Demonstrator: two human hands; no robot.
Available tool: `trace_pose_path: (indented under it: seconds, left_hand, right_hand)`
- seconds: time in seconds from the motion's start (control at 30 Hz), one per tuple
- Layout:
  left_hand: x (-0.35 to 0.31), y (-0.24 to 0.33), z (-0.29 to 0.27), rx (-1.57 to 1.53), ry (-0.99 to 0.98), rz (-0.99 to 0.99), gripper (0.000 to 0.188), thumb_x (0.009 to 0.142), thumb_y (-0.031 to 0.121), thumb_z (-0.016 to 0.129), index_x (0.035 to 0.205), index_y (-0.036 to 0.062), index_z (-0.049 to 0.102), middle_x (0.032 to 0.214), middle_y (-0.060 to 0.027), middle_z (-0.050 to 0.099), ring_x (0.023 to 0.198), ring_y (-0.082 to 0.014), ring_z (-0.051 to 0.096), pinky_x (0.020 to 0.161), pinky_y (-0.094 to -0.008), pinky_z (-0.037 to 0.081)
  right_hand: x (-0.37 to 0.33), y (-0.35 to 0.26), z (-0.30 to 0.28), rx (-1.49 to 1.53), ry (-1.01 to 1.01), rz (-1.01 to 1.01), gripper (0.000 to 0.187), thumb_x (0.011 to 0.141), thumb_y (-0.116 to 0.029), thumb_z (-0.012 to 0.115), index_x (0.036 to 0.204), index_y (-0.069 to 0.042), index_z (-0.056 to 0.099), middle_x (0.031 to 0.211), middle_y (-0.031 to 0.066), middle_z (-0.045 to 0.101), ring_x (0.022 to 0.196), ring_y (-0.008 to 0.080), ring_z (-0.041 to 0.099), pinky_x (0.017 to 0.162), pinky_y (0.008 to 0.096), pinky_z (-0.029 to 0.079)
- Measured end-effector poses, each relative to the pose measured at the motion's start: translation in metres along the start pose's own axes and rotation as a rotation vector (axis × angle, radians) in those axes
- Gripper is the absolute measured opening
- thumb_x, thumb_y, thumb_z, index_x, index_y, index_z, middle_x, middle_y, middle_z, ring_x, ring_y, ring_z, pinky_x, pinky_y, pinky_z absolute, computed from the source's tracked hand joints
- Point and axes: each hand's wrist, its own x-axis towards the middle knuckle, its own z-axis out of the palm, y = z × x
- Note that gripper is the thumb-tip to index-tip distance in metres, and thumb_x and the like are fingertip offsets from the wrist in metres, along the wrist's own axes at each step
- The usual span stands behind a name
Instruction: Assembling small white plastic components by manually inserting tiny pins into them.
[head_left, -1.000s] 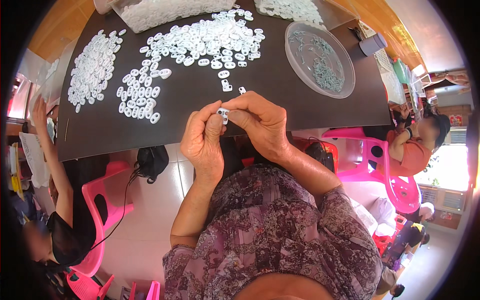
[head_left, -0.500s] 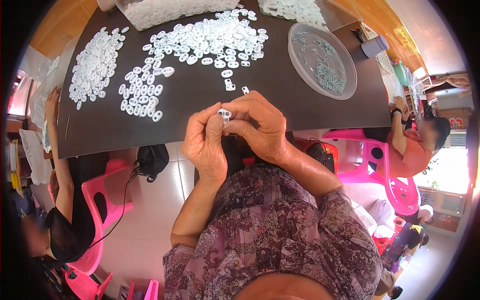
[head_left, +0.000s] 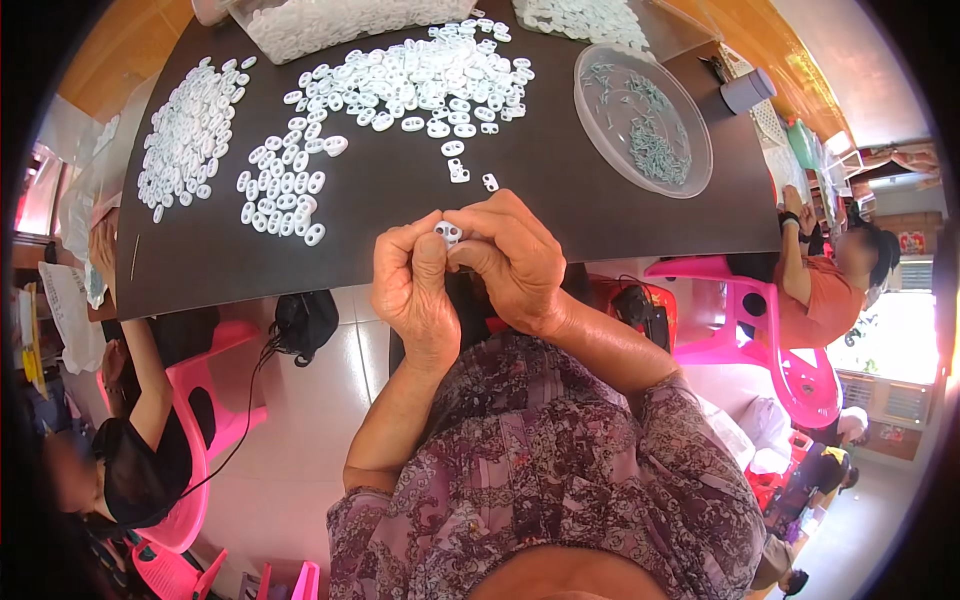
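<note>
Both my hands meet just off the near table edge, around a small white plastic piece point(head_left: 448, 232) with two dark holes. My left hand point(head_left: 415, 285) pinches it between thumb and forefinger from the left. From the right, the thumb and fingers of my right hand point(head_left: 515, 260) press on the same piece. The fingers cover its lower part. Beyond my hands, two loose white parts point(head_left: 458, 171) lie on the dark table point(head_left: 380, 215). A large heap of similar white oval pieces point(head_left: 420, 80) spreads farther back.
Two more groups of white ovals lie at left, a dense heap point(head_left: 188, 135) and a looser cluster point(head_left: 285, 185). A round clear tray point(head_left: 655, 183) at right holds small grey-green parts. Clear bins point(head_left: 290, 50) line the back. Co-workers sit at both sides near pink chairs point(head_left: 720, 275).
My hands have tilted slightly and shifted a little, still pinching the piece together. The co-worker's arm at left has drawn lower along the table edge.
</note>
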Motion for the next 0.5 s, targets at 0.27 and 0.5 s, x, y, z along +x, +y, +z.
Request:
trace_pose_path:
  seconds: [0.27,0.5]
  left_hand:
    - [0.0007,-0.0015,-0.0027,0.03,-0.021,0.009,0.018,0.092,0.014,0.054,0.098,-0.0019,0.058,0.081,0.0008,0.05,0.067,-0.0039,0.044,0.06,-0.0171,0.039]
    - [0.0031,-0.0022,-0.0037,0.014,-0.023,0.0,0.017,0.093,0.015,0.053,0.096,-0.0019,0.057,0.08,0.0011,0.048,0.066,-0.0038,0.043,0.059,-0.0171,0.037]
  right_hand:
    - [-0.0021,0.0017,0.0031,-0.066,0.033,-0.057,0.022,0.077,0.006,0.062,0.099,0.005,0.06,0.086,0.0116,0.058,0.066,0.0147,0.055,0.055,0.0243,0.047]
    - [-0.0022,0.002,0.0071,-0.059,0.048,-0.054,0.022,0.078,0.007,0.061,0.1,0.004,0.059,0.086,0.0112,0.057,0.066,0.0155,0.054,0.055,0.0247,0.046]
